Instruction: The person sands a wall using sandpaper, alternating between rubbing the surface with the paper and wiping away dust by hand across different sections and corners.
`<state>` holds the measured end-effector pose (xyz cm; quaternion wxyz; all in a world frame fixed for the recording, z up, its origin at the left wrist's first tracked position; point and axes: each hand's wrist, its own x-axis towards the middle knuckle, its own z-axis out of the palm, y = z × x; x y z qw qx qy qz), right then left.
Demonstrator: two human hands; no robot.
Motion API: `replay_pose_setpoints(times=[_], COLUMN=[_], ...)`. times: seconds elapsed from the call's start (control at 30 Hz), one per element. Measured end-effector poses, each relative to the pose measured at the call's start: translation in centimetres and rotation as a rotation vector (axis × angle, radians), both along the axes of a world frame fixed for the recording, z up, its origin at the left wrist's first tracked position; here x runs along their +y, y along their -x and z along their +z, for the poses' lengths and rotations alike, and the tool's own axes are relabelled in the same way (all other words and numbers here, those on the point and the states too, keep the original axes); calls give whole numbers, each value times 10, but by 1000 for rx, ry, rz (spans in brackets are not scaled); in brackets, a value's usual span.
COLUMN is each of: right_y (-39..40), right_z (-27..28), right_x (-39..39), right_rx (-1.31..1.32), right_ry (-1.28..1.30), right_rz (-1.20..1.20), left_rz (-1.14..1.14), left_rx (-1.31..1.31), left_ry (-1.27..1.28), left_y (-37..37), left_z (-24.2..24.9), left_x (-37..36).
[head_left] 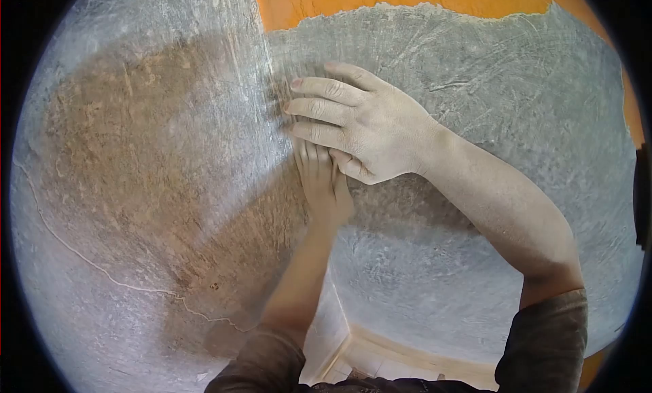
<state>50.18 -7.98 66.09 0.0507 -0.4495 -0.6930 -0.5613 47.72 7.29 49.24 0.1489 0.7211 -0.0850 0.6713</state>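
My right hand point(363, 121), dusted pale, lies palm-down near the inner corner where two grey rough-plastered walls meet. Its fingers are stretched out and apart, pointing left, with the thumb bent beneath. Just below, my left hand point(322, 182) points upward, slightly blurred, fingers straight and side by side. The fingertips of the left hand are hidden behind the right hand, and the two overlap. No object shows in either hand, though what lies under the right palm is hidden. The right wall point(489, 101) has swirled scratch marks; the left wall point(136, 142) looks browner in the shadow.
Orange paint point(407, 3) borders the grey plaster along a ragged top edge. A thin light crack or line point(102, 274) wanders across the lower left wall. At the bottom the corner meets a pale tiled floor point(363, 359). A dark object point(640, 196) stands at the right edge.
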Motion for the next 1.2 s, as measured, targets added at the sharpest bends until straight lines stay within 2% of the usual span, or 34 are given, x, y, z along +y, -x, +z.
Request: replay_pose_setpoints(times=[0.03, 0.07, 0.13, 0.17, 0.23, 0.3, 0.33, 0.37, 0.4, 0.47, 0.53, 0.57, 0.63, 0.7, 0.77, 0.8, 0.9, 0.93, 1.0, 1.2], right_y=[-2, -3, 0, 1, -3, -4, -4, -5, -6, -4, 0, 2, -2, -2, -1, -1, 0, 2, 4, 5], right_z=[-1, -1, 2, 1, -9, -22, -29, -31, -32, -35, -31, -28, -25, -27, -28, -30, -28, -29, -27, -28], right_x=[4, 7, -1, -6, -10, -14, -15, -14, -12, -6, -7, -6, -5, -6, -9, -8, -4, -1, 1, -4], right_rx=[23, 47, 50, 57, 39, 9, -16, -51, -54, -60, -36, -28, 5, 25, 9, -3, -18, 4, 42, 62], right_ry=[10, 21, 24, 34, 37, 98, 152, 198, 202, 229, 159, 125, 72, 37, 18, 17, 12, 25, 48, 49], right_rz=[28, 56, 23, 5, 10, 16, 18, 17, 31, 68, 98, 116, 58, 19, -7, -4, -43, -77, -126, -224], left_rz=[-77, -244, -436, -459, -208, 96, 128, 67, 6, 142, 159, -18, -325, -248, 24, 67, 95, -15, -98, 83], left_rx=[11, -36, -31, 23, -3, -28, 31, 22, 10, 18, -61, -149, -268, -146, 35, 46, 75, 186, 237, 10], left_ry=[-46, 17, 101, 127, 89, 66, 109, 130, 151, -38, -157, -61, 63, 155, 155, 123, 114, 161, 167, 3], left_y=[-4, -17, -26, -24, -15, -4, -3, -3, -5, 1, -10, -18, -67, -49, 5, 3, -2, 0, -1, -6], left_z=[38, 61, 73, 67, 39, -30, -67, -62, -48, 7, 82, 100, 67, 39, -30, -60, -45, -15, 17, -5], left_x=[10, 19, 22, 18, 3, -20, -21, -20, -17, -6, 15, 21, 46, 16, -26, -20, -10, -2, 4, -16])
